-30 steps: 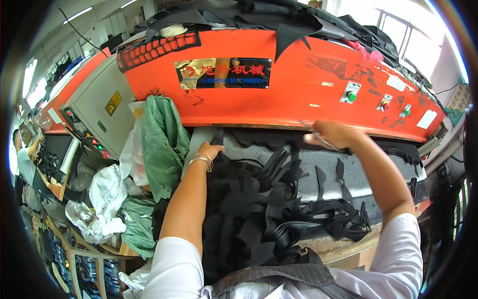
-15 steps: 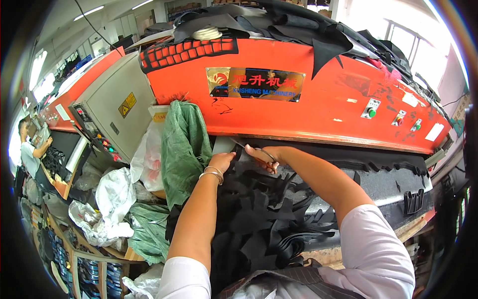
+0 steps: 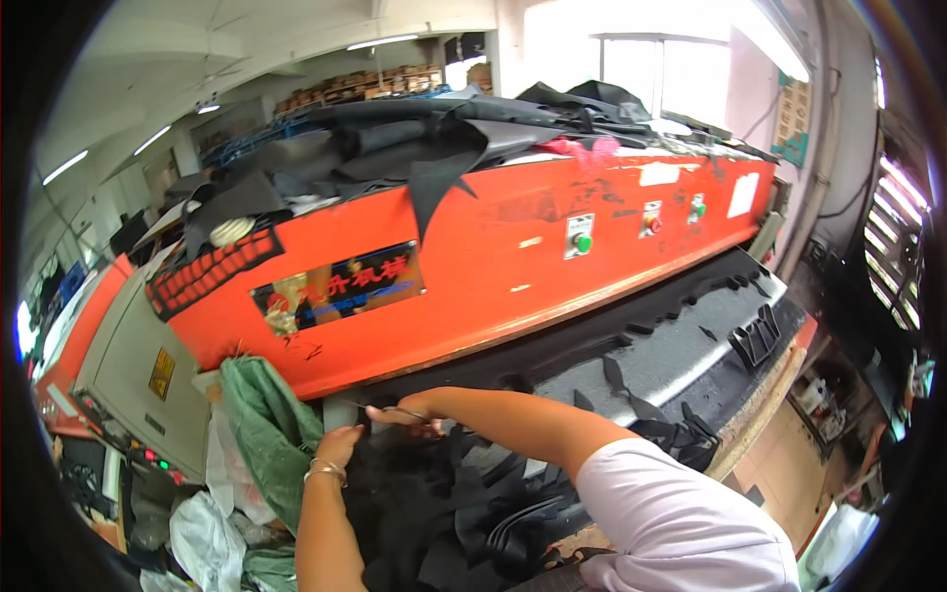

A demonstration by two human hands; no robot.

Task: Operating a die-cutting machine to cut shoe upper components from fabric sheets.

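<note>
My right hand [image 3: 402, 418] is closed around a pair of scissors [image 3: 361, 404], whose blades point left, just under the lower edge of the big orange-red machine [image 3: 473, 276]. Close beside the blades, my left hand [image 3: 340, 446], with bangles on its wrist, is closed at the edge of the black sheet material. Its fingertips are partly hidden, but they appear to pinch that sheet. Below both hands lies a heap of black offcuts [image 3: 464, 523]. A long black sheet [image 3: 552, 360] with a ragged edge runs along the grey machine bed [image 3: 671, 345].
A green woven sack [image 3: 266, 424] and white plastic bags [image 3: 207, 538] crowd the left side, by a grey control cabinet [image 3: 138, 375]. Black sheets [image 3: 375, 138] are piled on the machine. A black slotted piece [image 3: 755, 337] lies at the bed's right end.
My view has swung to the right and tilted, so the machine and both hands appear farther left and lower. The hands remain close together at the sheet, scissors still in the right one.
</note>
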